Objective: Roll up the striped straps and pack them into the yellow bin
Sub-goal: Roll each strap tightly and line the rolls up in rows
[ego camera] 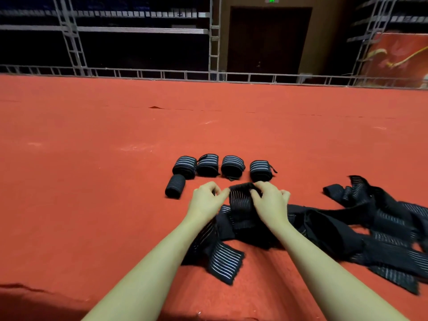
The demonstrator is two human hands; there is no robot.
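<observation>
Red carpet (115,135) covers basically the whole floor here, running back to a metal truss railing (162,74) at 12 o'clock, with a dark door (268,40) behind it.

Biggest thing on the carpet is the loose pile of unrolled striped straps (382,239), black with thin pale stripes, sprawling from about 3 o'clock down to 5 o'clock of the hands. One loose strap end (225,262) flops out at 6 o'clock, between the two forearms.

Then the row of four rolled straps (232,166), sitting side by side at 12 o'clock just past the hands, close together. A fifth roll (175,186) lies on its own at roughly 10 o'clock, right below the leftmost one of the row and just about touching it.

The strap being rolled (242,196) is dead centre, a partly wound bundle with its tail running back into the pile.

Left hand (207,201) has fingers curled in, fingertips pinching the left edge of that bundle. Right hand (271,202) is curled over the top right of it, fingers bent and close together, gripping the roll. Thumbs are mostly hidden, so can't tell how they sit.
</observation>
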